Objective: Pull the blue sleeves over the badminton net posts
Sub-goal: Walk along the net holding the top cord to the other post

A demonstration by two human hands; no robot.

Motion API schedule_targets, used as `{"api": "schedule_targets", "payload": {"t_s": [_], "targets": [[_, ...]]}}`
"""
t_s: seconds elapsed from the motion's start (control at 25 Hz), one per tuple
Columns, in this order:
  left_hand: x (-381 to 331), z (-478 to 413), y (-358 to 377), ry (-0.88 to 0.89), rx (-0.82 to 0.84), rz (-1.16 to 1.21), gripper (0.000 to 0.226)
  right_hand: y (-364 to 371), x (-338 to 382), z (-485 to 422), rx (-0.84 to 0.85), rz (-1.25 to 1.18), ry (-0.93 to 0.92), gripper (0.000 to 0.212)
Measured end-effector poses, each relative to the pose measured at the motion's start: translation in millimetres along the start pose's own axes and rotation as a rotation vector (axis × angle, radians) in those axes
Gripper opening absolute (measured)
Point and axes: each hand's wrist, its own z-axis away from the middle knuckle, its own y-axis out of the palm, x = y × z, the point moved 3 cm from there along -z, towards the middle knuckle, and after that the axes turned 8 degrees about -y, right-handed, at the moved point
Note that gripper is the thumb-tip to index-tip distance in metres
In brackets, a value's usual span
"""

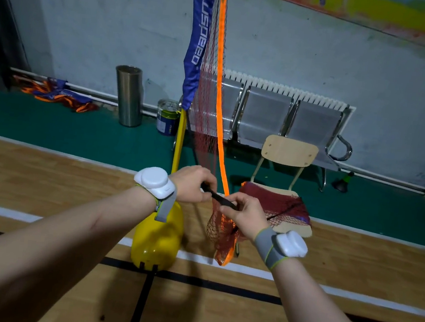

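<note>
Blue sleeve [196, 45] covers only the upper yellow post [179, 141], lower part bare; left hand [195, 182] and right hand [242, 212] both curl tight round a black strap [221, 197] beside the net [205, 123], likely tensioning it.

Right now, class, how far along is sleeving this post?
Done: the blue sleeve covers the top of the yellow post. In hand: the left hand and right hand grip a black strap. Left: its lower part is bare; the net lies bunched on the chair.
</note>
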Motion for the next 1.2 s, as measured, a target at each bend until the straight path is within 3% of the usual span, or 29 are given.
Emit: {"api": "schedule_targets", "payload": {"t_s": [0.16, 0.32, 0.6, 0.76, 0.92, 1.04, 1.2], "targets": [[2.0, 10.9, -3.6, -0.022, -0.060, 0.012, 0.010, 4.6, -10.9, 8.0, 0.030, 0.037, -0.005, 0.024], [10.1, 23.4, -2.9, -0.074, -0.094, 0.026, 0.008, 14.3, -12.2, 17.3, 0.071, -0.118, -0.032, 0.013], [24.3, 33.5, -13.5, -0.126, -0.096, 0.056, 0.008, 11.1, -7.9, 30.1, 0.018, -0.101, 0.039, 0.021], [42.0, 43.6, -21.2, -0.148, -0.096, 0.085, 0.008, 18.2, 14.8, 39.3, -0.007, -0.132, 0.015, 0.003], [51.5, 52.1, -22.7, -0.153, -0.085, 0.101, 0.010, 29.7, 37.8, 49.6, -0.032, -0.188, -0.005, 0.013], [46.9, 56.0, -17.0, -0.112, -0.040, 0.103, 0.020, 38.9, 44.7, 60.5, -0.062, -0.219, 0.002, 0.012], [18.7, 64.2, -2.0, -0.008, 0.073, 0.044, 0.055, 36.4, 41.4, 70.9, -0.098, -0.188, 0.010, 0.015]]}}
